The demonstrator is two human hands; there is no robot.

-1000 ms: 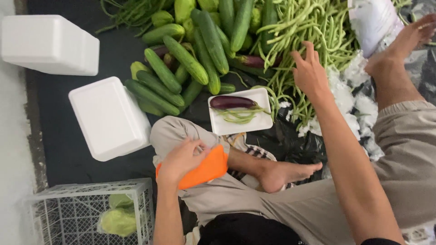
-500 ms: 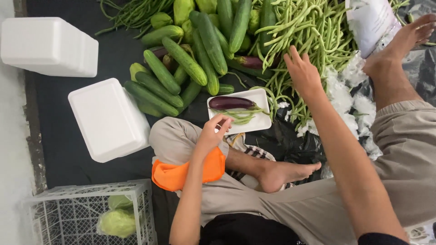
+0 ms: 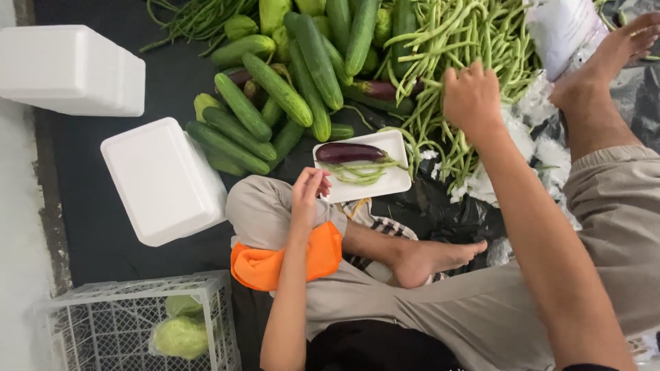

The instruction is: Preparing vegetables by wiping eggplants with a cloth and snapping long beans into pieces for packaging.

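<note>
Two bare hands work over a vegetable spread on a dark mat (image 3: 137, 89) laid on the floor, where a person sits cross-legged. A white foam tray (image 3: 364, 167) rests at the person's knee, near the middle of the mat; its long axis runs left to right, tilting slightly upward to the right. On the tray lies a purple eggplant (image 3: 349, 152), lengthwise along the tray's far edge, its stem end pointing right, with a few green beans (image 3: 361, 172) laid beside it along the same line. The left hand (image 3: 308, 196) touches the tray's near left corner, fingers loosely curled against the rim, gripping nothing that can be made out. The right hand (image 3: 471, 99) is pressed down into a heap of long beans (image 3: 474, 41) at the mat's far right, fingers bent into the pile; whether they have closed on any beans cannot be told. Cucumbers (image 3: 289, 89) lie in a loose pile at the far middle of the mat, most pointing diagonally. Two stacks of white foam trays (image 3: 161, 182) (image 3: 69, 69) sit toward the left edge. An orange cloth (image 3: 282, 257) drapes over the person's knee. At the near left corner stands a white plastic crate (image 3: 137, 323) holding cabbages (image 3: 180, 336). Pale concrete floor (image 3: 17, 240) borders the mat on the left.
</note>
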